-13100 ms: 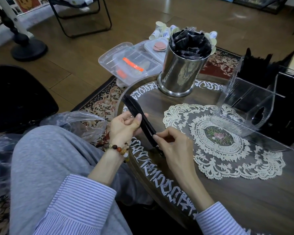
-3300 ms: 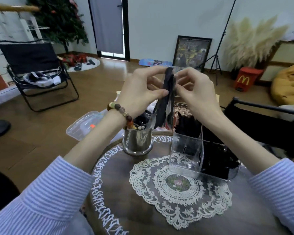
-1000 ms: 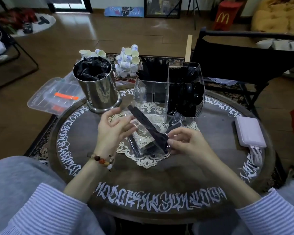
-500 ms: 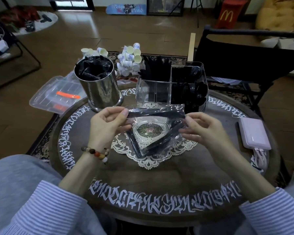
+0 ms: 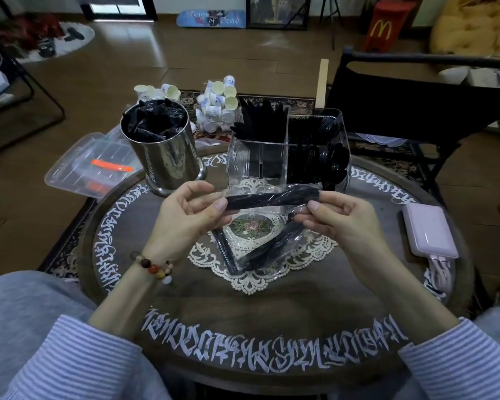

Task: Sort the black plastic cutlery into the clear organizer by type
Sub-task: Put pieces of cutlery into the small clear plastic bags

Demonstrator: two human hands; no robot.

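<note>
Since the prior frame, both hands have stretched the packet point(image 5: 272, 197) level above the tabletop point(image 5: 272, 301). Left hand point(image 5: 185, 217) pinches one end, right hand point(image 5: 338, 217) the other; organizer point(image 5: 257, 157) stands behind. Risk: a sudden tear could scatter cutlery

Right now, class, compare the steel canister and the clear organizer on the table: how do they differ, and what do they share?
The steel canister is round and opaque with a mirror finish; the clear organizer is boxy and see-through. The steel canister is one open well; the clear organizer is split by dividers, and its front left compartment looks empty. The canister's contents look wrapped in plastic; the organizer's look bare. Both stand upright and hold black cutlery.
</note>
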